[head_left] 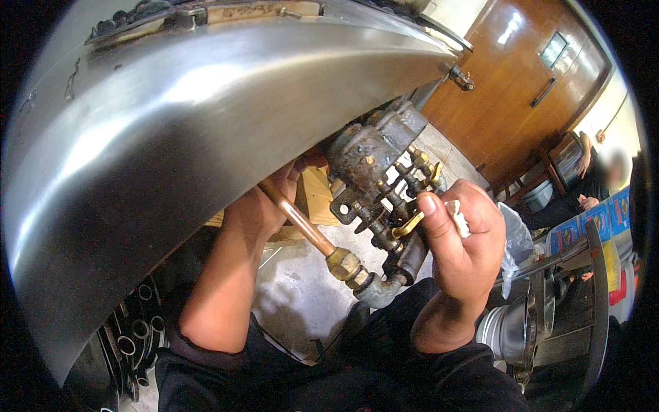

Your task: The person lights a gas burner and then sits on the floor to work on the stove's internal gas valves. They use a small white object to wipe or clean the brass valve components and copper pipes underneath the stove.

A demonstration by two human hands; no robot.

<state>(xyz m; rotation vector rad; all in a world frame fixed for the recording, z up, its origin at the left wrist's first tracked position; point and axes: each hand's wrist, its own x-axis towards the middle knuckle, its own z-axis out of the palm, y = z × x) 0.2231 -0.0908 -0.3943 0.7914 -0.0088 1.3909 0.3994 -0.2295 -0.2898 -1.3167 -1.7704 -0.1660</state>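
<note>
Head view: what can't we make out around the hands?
In the head view:
Left hand: partly hidden by the steel panel and shadow; its grip is unclear.
Copper pipe: upper end hidden behind the steel panel.
Pale scrap in the right hand: partly covered by that hand, too small to identify.
Steel panel: cut off by the fisheye rim.

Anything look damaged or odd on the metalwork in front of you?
Yes: the dark casting by the steel panel's edge is crusted and blotchy, odd beside that smooth, shiny surface. Grime or corrosion, I can't tell.
</note>
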